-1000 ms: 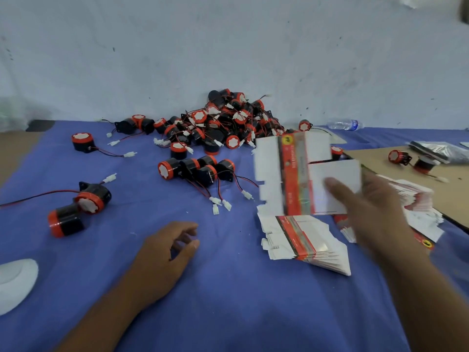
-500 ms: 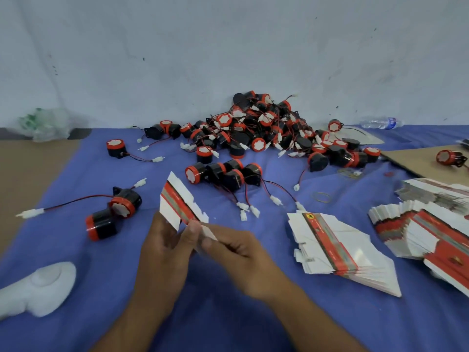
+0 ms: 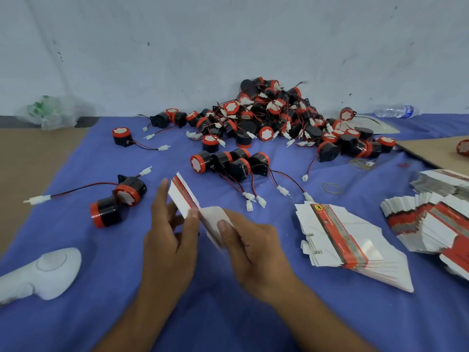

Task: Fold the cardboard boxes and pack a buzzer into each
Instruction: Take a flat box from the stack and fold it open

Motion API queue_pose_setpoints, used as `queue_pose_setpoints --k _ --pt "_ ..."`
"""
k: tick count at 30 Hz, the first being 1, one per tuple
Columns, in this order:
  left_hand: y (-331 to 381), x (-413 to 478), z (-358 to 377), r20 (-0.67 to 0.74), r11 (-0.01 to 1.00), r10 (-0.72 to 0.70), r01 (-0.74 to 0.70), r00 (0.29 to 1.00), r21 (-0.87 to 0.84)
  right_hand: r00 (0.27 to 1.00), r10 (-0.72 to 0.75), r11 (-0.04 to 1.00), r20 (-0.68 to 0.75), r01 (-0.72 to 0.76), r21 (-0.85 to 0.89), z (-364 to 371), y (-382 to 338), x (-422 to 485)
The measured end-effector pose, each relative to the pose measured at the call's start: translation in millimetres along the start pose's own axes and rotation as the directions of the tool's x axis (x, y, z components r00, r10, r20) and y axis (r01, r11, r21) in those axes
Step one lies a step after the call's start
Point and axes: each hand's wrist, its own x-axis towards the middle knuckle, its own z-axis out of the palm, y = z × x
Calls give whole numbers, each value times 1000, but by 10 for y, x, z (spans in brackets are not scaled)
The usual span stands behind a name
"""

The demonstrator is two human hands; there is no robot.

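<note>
A flat white cardboard box blank (image 3: 186,199) with a red stripe is held between both hands above the blue cloth. My left hand (image 3: 168,235) pinches its left panel with thumb and fingers. My right hand (image 3: 253,247) grips the right flap, which bends down toward me. A stack of flat blanks (image 3: 345,240) lies fanned to the right of my hands. Black buzzers with orange rims form a big pile (image 3: 274,118) at the wall. Two buzzers (image 3: 119,201) lie just left of my left hand, and a small cluster (image 3: 228,162) sits beyond the box.
More fanned blanks (image 3: 436,212) lie at the right edge. A white plastic object (image 3: 45,273) rests at the lower left. Rubber bands (image 3: 330,188) lie on the blue cloth (image 3: 228,313). A water bottle (image 3: 393,111) and a plastic bag (image 3: 48,113) sit by the wall.
My right hand brought one blank from the stack to the middle, my left hand rose from the cloth and took hold of it. The right flap now bends further down.
</note>
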Motion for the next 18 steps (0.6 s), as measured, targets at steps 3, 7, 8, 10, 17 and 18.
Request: queue_pose_setpoints --k 3,7,8,10,17,18 --pt "21 43 -25 111 990 -45 59 993 -124 999 24 999 -47 -22 43 -21 3 -2" --pt "11 44 -18 188 979 -76 110 979 -173 996 70 993 -55 -65 98 -36 -26 -17" --pt "3 52 -29 198 979 -98 130 975 -154 996 72 994 -58 -66 90 -37 -31 -23" --pt "2 67 -36 193 980 -156 176 969 -90 996 63 997 -71 -59 59 -36 -52 -28" --pt "8 19 15 101 975 -151 164 983 -147 976 87 996 -201 -85 18 -48 -120 5" --pt "20 22 17 86 976 -139 151 987 -155 968 97 995 -233 -97 12 -56 -120 10"
